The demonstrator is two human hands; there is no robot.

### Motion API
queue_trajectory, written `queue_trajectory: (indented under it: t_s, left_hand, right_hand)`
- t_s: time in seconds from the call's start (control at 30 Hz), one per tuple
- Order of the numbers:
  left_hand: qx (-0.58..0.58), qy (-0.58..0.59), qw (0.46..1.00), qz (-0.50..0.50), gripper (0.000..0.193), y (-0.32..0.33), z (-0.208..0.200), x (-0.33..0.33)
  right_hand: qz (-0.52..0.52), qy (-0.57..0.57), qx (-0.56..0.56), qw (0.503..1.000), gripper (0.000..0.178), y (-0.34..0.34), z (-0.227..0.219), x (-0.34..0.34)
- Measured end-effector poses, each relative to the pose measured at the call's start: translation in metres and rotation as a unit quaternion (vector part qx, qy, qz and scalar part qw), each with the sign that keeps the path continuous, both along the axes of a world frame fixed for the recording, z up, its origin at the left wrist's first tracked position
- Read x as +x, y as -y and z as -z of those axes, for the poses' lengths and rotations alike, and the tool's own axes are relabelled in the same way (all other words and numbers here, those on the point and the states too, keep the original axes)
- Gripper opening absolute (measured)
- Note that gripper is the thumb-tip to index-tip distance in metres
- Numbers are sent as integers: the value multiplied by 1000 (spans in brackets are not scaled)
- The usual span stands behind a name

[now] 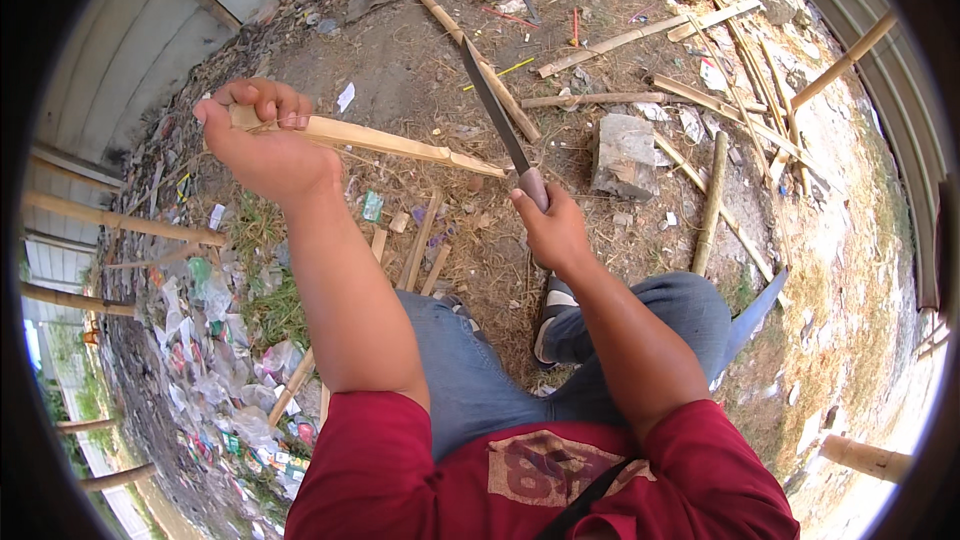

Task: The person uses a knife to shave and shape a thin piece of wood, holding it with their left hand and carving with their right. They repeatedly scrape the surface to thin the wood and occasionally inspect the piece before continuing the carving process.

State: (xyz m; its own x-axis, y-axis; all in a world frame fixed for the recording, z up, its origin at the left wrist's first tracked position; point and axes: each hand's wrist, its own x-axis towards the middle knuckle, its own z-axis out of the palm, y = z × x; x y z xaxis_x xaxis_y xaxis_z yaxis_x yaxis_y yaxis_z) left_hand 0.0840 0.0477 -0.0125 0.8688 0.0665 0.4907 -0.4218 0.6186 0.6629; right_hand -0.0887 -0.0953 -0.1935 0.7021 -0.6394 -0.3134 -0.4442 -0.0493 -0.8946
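Left hand (262, 145) fist-grip on bamboo strip (400, 145); right hand (552, 232) clenched round knife (500, 125) handle. Blade clear of strip — cut away from body, shallow angle, fingers behind edge.

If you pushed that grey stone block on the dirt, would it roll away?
Probably not. The grey stone block looks boxy, with flat faces, so it would likely slide or stay put. It seems solid and chunky, so probably heavy for its size. The dirt ground looks rough with straw, which would likely grip it.
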Motion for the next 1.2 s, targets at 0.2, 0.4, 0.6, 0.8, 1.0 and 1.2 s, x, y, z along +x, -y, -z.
queue_trajectory:
  t_s: [0.2,0.4,0.6,0.8,1.0,1.2]
  left_hand:
    - [39,-59,995,-75,27,-12,15,26]
    - [22,-63,994,-85,22,-22,21,33]
    - [85,-42,981,-172,22,-13,29,45]
    - [1,-116,982,-150,21,-42,24,41]
    - [-2,-104,986,-133,20,-45,28,40]
    - [-25,-126,981,-143,17,-40,27,39]
  right_hand:
    - [-56,49,-47,996,40,-19,13,17]
    - [-77,130,-84,985,38,-53,-41,13]
    - [-171,-47,-175,968,40,-87,39,4]
    - [-185,-45,-131,973,33,-73,30,13]
    - [-103,124,-144,976,32,-75,-36,13]
    - [-189,-76,-163,965,31,-81,55,9]
